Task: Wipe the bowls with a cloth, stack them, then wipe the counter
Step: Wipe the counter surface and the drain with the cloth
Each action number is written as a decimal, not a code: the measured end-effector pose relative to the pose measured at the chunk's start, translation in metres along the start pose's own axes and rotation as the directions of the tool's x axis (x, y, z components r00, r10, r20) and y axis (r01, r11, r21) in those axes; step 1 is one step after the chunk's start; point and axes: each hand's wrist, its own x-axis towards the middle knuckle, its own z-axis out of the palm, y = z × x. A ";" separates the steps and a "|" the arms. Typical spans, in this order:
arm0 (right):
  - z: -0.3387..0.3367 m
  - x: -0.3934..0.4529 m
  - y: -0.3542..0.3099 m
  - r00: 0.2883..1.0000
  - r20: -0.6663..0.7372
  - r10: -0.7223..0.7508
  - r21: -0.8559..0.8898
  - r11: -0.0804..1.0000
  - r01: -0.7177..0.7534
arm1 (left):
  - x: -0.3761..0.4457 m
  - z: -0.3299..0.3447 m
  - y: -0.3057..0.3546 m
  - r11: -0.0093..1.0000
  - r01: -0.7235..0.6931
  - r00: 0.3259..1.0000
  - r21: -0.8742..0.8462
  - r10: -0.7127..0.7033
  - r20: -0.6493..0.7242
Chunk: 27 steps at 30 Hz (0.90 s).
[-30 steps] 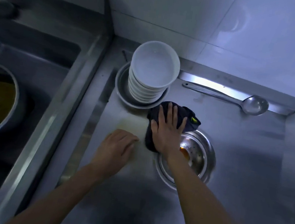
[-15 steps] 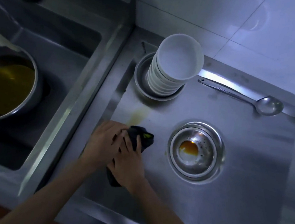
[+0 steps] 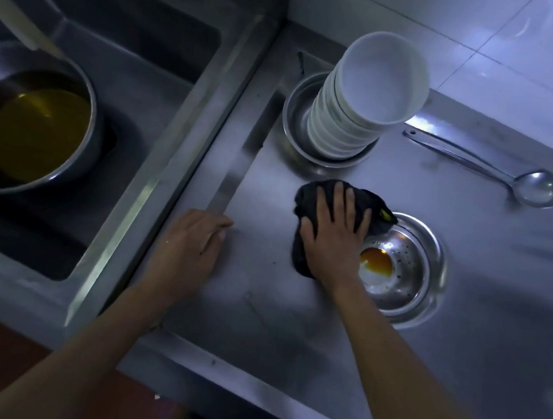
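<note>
A tall stack of white bowls [image 3: 366, 106] stands in a shallow metal dish [image 3: 295, 125] at the back of the steel counter [image 3: 290, 314]. My right hand [image 3: 334, 236] presses flat, fingers spread, on a dark cloth [image 3: 311, 196] lying on the counter just left of a perforated metal bowl [image 3: 406, 265]. My left hand [image 3: 191, 248] rests on the counter near its raised left edge, fingers loosely bent, holding nothing.
The perforated bowl holds a little orange liquid. A long metal ladle [image 3: 512, 181] lies at the back right. Left of the counter is a recessed basin with a pot of yellow-brown liquid [image 3: 33, 126]. A tiled wall [image 3: 493, 44] rises behind.
My right hand has pushed the cloth away from me, from the front of the counter to beside the perforated bowl. My left hand has let go of the cloth and stayed near the left edge.
</note>
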 end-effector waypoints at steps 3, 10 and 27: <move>0.003 -0.021 -0.014 0.995 0.031 0.091 -0.015 0.996 -0.091 | -0.007 0.000 -0.006 0.999 0.022 0.999 -0.023 -0.021 0.045; 0.018 -0.069 -0.142 0.982 0.095 -0.164 0.118 0.981 0.152 | -0.026 -0.016 -0.021 0.996 0.078 0.997 -0.036 -0.077 0.020; 0.011 -0.172 -0.028 0.999 0.035 -0.003 0.089 0.996 0.000 | -0.006 0.040 0.040 0.997 -0.046 0.990 -0.055 0.052 0.131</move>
